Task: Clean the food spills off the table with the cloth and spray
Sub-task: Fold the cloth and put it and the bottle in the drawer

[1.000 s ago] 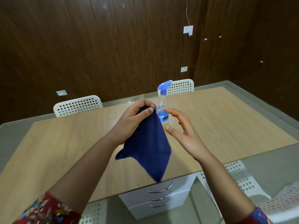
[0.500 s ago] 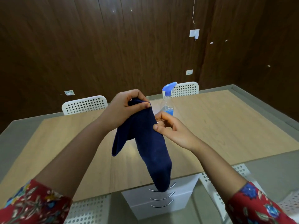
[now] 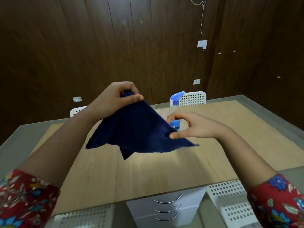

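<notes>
The cloth is dark blue and is up in the air over the table. It touches nothing but the two hands. It is pulled out wide between them, like a little tent.

The left hand is the higher one. It holds the top corner of the cloth. Its fingers are curled in tight, and the thumb presses the cloth flat against them.

The right hand is lower and off to the side. It pinches the cloth's edge between the thumb and curled fingers (the thumb is on the near side, on top of the cloth). The other fingers bend round in a loose ring.

Two cloth corners hang down in the middle and on the left. One more corner pokes out past the right hand.

The spray stands upright on the table, behind the right hand. It has a blue top and a clear body. The cloth and the right hand's fingers hide its lower part.

The table has a light wood top with a grey rim. A white chair with holes stands at the far side, just behind the spray. A second chair peeks out past the left arm. White drawers with three curved handles sit under the near edge. Both arms wear red flowery sleeves. The wall behind is dark brown wood.
</notes>
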